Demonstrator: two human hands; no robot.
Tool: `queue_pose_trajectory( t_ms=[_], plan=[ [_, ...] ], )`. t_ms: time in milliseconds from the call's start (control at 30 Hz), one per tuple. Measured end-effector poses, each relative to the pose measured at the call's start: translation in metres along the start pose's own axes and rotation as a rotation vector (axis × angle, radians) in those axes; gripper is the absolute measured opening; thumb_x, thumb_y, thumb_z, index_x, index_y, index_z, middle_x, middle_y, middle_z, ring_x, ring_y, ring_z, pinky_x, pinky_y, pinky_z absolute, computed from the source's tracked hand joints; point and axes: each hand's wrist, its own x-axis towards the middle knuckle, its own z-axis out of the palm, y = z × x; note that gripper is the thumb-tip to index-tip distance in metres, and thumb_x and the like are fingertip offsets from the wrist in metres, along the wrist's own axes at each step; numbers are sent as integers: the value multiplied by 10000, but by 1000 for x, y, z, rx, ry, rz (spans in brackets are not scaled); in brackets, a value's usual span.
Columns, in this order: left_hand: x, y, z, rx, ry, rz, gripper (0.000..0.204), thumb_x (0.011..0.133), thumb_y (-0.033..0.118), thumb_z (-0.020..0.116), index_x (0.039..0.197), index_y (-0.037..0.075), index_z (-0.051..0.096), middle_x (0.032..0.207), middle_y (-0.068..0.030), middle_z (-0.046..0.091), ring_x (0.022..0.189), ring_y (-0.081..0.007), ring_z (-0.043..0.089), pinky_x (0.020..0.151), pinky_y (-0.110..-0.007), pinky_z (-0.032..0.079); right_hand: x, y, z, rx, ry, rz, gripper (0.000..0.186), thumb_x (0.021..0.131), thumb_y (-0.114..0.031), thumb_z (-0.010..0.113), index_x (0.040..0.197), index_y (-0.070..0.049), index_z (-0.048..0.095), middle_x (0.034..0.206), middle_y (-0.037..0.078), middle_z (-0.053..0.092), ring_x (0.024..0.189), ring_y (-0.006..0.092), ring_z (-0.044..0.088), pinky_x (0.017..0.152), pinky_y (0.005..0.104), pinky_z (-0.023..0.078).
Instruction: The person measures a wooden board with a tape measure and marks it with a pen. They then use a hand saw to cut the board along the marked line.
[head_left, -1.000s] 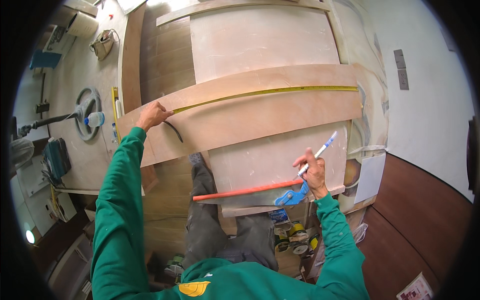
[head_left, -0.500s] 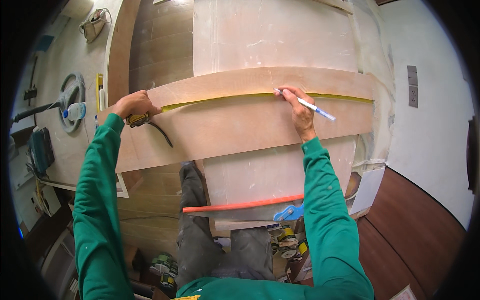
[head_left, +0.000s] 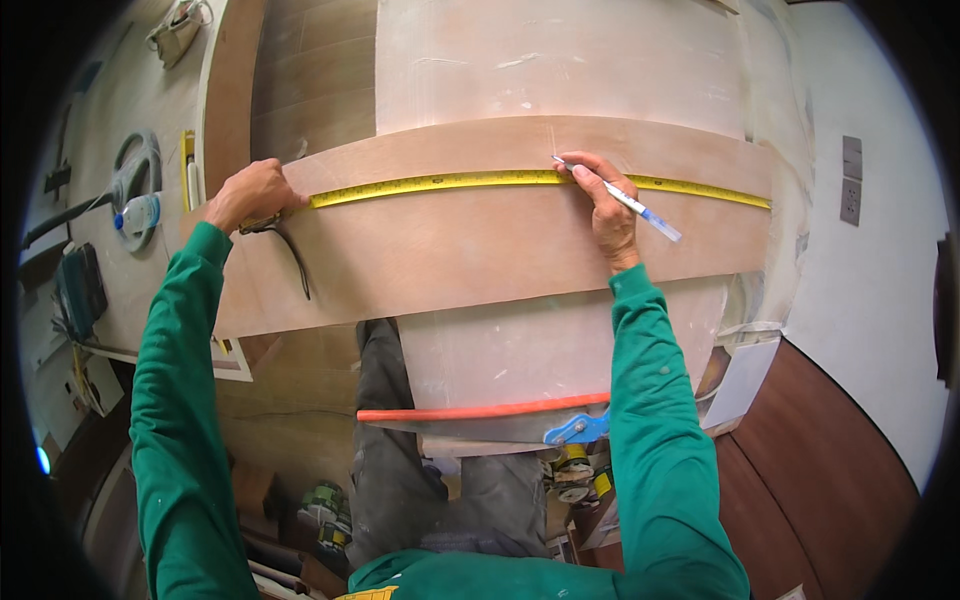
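Observation:
A long, pale wooden board (head_left: 450, 245) lies crosswise in front of me. Along its length runs the yellow blade of a tape measure (head_left: 430, 183), its markings facing up. At the board's left end my left hand (head_left: 252, 196) is closed around the tape case, which is mostly hidden under the fingers; a dark strap hangs from it. My right hand (head_left: 610, 215) grips a white pen with a blue end (head_left: 650, 217). The pen's tip is at the board just beyond the blade, right of the middle, and the fingers rest by the blade.
A handsaw with a blue handle (head_left: 577, 429) and a red strip along its edge lies nearer to me on a pale panel (head_left: 500, 350). On the left surface are a bottle (head_left: 140, 213) and a grey ring-shaped tool head (head_left: 150, 165). Wall sockets (head_left: 850, 200) are at the right.
The tape blade has turned flatter, showing more of its yellow face. My left hand has shifted slightly left and up in view. The right hand with the pen has barely moved.

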Motion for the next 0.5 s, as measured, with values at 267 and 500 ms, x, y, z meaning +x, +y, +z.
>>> queue_pose_trajectory(
  t_ms=[267,500],
  plan=[
    [-44,33,-29,4,1,-126,689,826,543,727,1204,-30,658,1207,-172,680,1114,-342,660,910,-435,547,1,1,3,-28,-48,-29,215,906,-35,603,1084,13,713,999,98,738,974,150,677,902,261,526],
    [-41,33,-25,42,41,-108,645,833,527,713,1216,10,665,1253,-147,654,1151,-320,644,921,-432,545,-2,2,11,-73,-78,-77,213,887,-8,619,1074,8,722,978,95,736,944,144,674,871,260,529]
  ],
)
